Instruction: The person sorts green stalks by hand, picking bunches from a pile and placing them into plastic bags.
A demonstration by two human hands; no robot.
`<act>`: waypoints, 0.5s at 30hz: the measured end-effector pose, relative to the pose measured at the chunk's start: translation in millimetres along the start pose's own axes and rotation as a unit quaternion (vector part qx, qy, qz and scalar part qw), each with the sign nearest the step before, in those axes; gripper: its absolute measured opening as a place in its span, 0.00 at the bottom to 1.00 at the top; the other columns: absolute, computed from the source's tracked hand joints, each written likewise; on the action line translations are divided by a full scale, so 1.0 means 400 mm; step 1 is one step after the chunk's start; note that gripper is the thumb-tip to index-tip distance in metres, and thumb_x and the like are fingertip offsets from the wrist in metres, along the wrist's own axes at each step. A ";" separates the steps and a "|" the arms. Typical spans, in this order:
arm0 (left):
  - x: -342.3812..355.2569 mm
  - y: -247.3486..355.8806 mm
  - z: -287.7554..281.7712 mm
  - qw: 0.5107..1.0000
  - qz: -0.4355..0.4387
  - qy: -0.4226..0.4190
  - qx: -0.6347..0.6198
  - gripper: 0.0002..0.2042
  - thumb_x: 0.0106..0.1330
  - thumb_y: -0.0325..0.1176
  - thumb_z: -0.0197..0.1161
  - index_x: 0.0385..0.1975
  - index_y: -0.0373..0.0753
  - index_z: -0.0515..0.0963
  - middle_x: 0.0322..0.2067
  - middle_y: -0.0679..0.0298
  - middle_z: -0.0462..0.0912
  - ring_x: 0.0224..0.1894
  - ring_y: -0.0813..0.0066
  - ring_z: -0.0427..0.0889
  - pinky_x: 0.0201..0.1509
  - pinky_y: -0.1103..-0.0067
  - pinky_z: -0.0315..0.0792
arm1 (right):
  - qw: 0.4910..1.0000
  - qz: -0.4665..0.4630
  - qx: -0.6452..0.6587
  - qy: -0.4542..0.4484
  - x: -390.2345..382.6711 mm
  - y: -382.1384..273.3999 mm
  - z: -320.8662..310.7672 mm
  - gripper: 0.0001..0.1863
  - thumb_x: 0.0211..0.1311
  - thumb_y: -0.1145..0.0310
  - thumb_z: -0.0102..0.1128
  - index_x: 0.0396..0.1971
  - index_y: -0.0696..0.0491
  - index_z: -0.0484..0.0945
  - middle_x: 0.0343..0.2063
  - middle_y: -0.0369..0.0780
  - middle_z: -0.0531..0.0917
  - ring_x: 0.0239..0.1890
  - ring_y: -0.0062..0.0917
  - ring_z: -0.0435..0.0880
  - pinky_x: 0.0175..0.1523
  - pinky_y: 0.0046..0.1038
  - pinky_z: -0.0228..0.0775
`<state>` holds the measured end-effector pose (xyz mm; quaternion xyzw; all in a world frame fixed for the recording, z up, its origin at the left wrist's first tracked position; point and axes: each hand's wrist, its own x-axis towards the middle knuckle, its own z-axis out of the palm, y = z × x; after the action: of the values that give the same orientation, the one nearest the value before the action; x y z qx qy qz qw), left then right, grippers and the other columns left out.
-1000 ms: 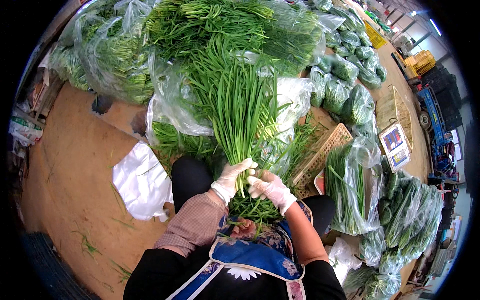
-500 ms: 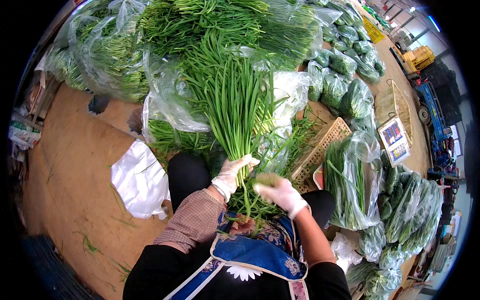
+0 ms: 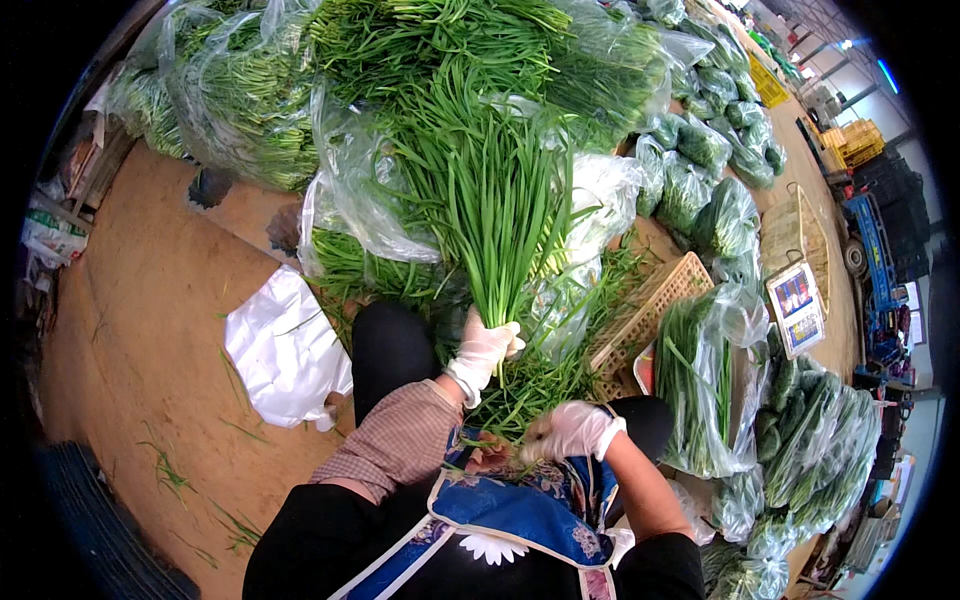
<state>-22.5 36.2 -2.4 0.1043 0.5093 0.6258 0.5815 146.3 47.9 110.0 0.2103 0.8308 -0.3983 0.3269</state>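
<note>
My left hand, in a pale thin glove, is closed round the pale stem ends of a bunch of garlic chives. The long flat leaves fan out away from me over a larger pile. My right hand, gloved too, hangs low over my lap by the blue apron. Its fingers are curled together and slightly blurred; what they hold, if anything, is hidden. Loose green leaves lie between my knees, just beyond the right hand.
Big clear bags of chives stand at the far left. A tan plastic crate and a bagged bundle of greens sit at my right, near a scale display. A white plastic sheet lies on the brown floor at left.
My right hand has dropped from beside the stem ends toward my lap. The left hand keeps its grip on the chives. The whole view has shifted slightly.
</note>
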 end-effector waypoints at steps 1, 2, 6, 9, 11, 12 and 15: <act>0.006 -0.016 -0.005 0.997 0.024 0.002 0.067 0.19 0.59 0.26 0.62 0.48 0.37 0.64 0.35 0.62 0.78 0.25 0.71 0.81 0.27 0.80 0.77 | 0.990 0.044 0.057 0.118 0.014 -0.008 -0.027 0.27 0.52 0.43 0.61 0.35 0.55 0.80 0.31 0.45 0.83 0.33 0.32 0.83 0.39 0.30 0.73; 0.003 0.000 0.005 0.989 -0.107 -0.041 -0.090 0.18 0.61 0.31 0.58 0.49 0.38 0.64 0.36 0.61 0.78 0.29 0.70 0.81 0.32 0.79 0.76 | 0.961 0.091 0.114 0.237 0.023 -0.013 -0.051 0.30 0.50 0.40 0.60 0.33 0.56 0.80 0.30 0.47 0.83 0.33 0.35 0.83 0.40 0.32 0.73; 0.064 -0.084 -0.025 0.974 0.028 -0.146 -0.172 0.16 0.67 0.41 0.49 0.50 0.40 0.65 0.42 0.62 0.75 0.43 0.67 0.75 0.46 0.74 0.73 | 0.902 0.141 0.023 0.408 0.187 -0.050 -0.118 0.24 0.54 0.47 0.61 0.28 0.57 0.77 0.23 0.45 0.81 0.29 0.32 0.82 0.36 0.34 0.72; 0.016 -0.028 -0.024 0.973 0.093 -0.195 -0.076 0.18 0.58 0.29 0.60 0.49 0.41 0.69 0.37 0.67 0.76 0.41 0.75 0.77 0.45 0.79 0.73 | 0.812 0.066 0.409 0.411 0.231 0.047 -0.097 0.15 0.60 0.59 0.59 0.26 0.57 0.75 0.17 0.40 0.79 0.19 0.24 0.78 0.27 0.26 0.69; -0.040 0.054 -0.019 0.971 0.014 -0.231 -0.066 0.20 0.56 0.27 0.65 0.49 0.41 0.70 0.35 0.70 0.77 0.38 0.79 0.78 0.43 0.81 0.74 | 0.718 0.015 0.549 0.428 0.199 0.053 -0.096 0.10 0.62 0.66 0.57 0.25 0.56 0.74 0.14 0.35 0.76 0.14 0.15 0.72 0.22 0.19 0.64; -0.044 0.071 -0.017 0.964 -0.065 -0.247 -0.079 0.20 0.58 0.32 0.65 0.50 0.41 0.69 0.35 0.70 0.77 0.39 0.79 0.78 0.43 0.81 0.74 | 0.672 -0.015 0.608 0.422 0.198 0.062 -0.086 0.10 0.62 0.66 0.58 0.25 0.55 0.73 0.15 0.35 0.77 0.13 0.15 0.70 0.20 0.18 0.63; -0.045 0.052 -0.026 0.943 -0.181 -0.234 -0.151 0.14 0.62 0.42 0.62 0.43 0.43 0.73 0.31 0.71 0.79 0.33 0.79 0.80 0.37 0.81 0.76 | 0.648 -0.014 0.635 0.420 0.181 0.043 -0.077 0.09 0.62 0.67 0.58 0.25 0.54 0.72 0.16 0.35 0.77 0.14 0.15 0.72 0.20 0.17 0.64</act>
<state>-37.4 20.1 16.9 0.0649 0.2682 0.5379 0.7966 94.6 89.2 64.2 0.4991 0.4261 -0.7023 -0.2761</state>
